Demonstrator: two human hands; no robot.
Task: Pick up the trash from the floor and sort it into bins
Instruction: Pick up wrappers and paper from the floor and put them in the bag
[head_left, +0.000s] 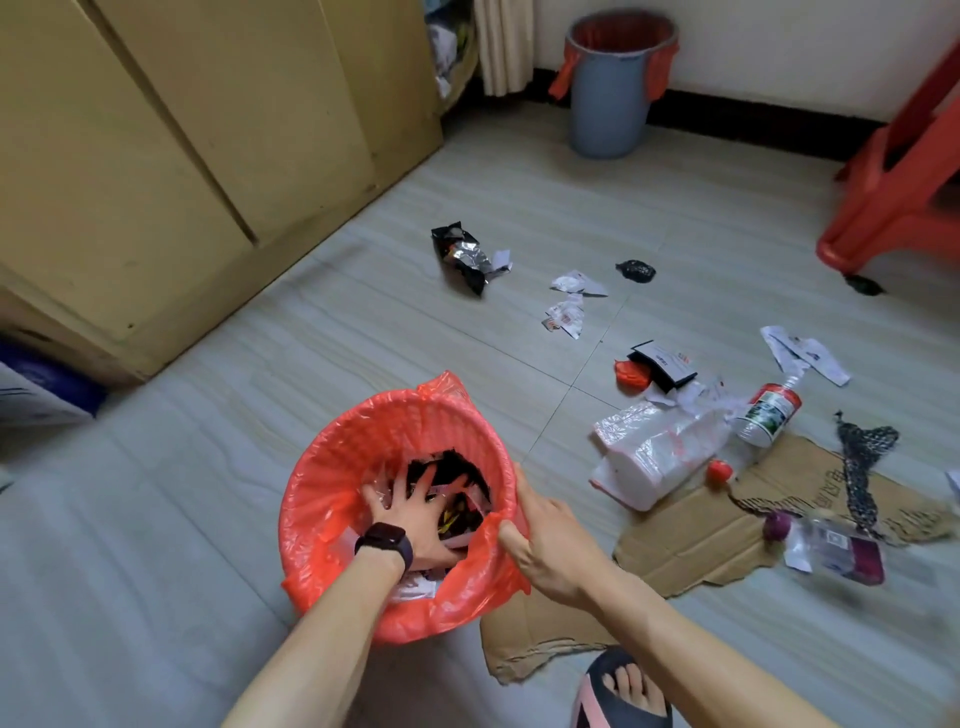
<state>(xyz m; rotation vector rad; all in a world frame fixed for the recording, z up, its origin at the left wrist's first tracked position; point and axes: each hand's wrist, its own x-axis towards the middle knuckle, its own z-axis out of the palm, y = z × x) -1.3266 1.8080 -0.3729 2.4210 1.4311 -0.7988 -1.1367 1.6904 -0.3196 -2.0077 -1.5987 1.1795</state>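
A bin with a red liner (332, 467) stands on the floor right below me. My left hand (415, 519), with a dark watch on the wrist, is inside it, fingers spread flat on black and white wrappers. My right hand (545, 540) grips the liner at the bin's right rim. A second grey bin with a red liner (610, 104) stands by the far wall. Trash lies scattered to the right: a black foil bag (462, 257), paper scraps (569, 306), a plastic bag (649, 452), a bottle (769, 415), torn cardboard (696, 535).
A yellow cabinet (182, 156) fills the left side. A red plastic stool (893, 176) stands at the far right. Black netting (862, 467) and a purple-capped bottle (831, 545) lie on the cardboard. My foot in a black slipper (623, 691) is at the bottom edge.
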